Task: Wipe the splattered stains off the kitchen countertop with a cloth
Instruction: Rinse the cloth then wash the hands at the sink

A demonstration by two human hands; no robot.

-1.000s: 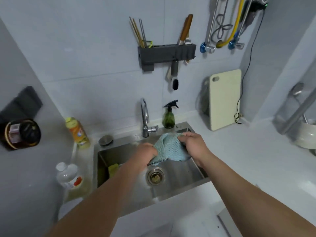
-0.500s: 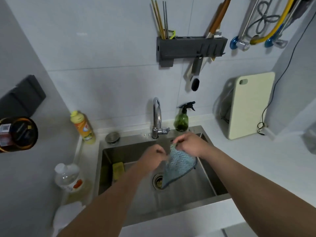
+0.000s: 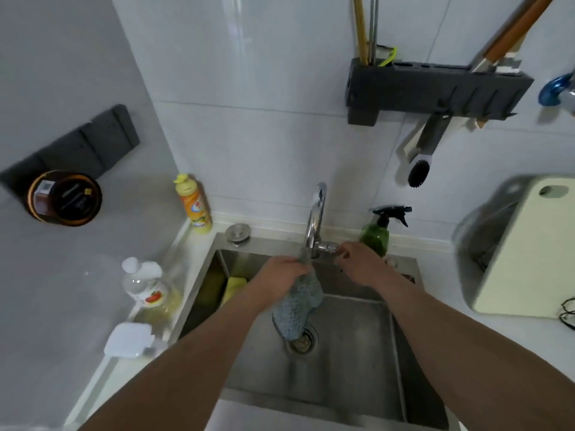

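Your right hand (image 3: pixel 361 262) has let go of the cloth (image 3: pixel 297 309) and now pinches the faucet handle (image 3: pixel 326 246), while your left hand (image 3: pixel 280 275) grips the cloth over the sink (image 3: pixel 357 368).

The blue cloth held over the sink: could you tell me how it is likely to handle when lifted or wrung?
The blue cloth is probably floppy: it hangs limp from the left hand toward the drain. Its knitted texture suggests it grips easily rather than slipping. Held under the faucet, it would likely turn heavier once soaked.
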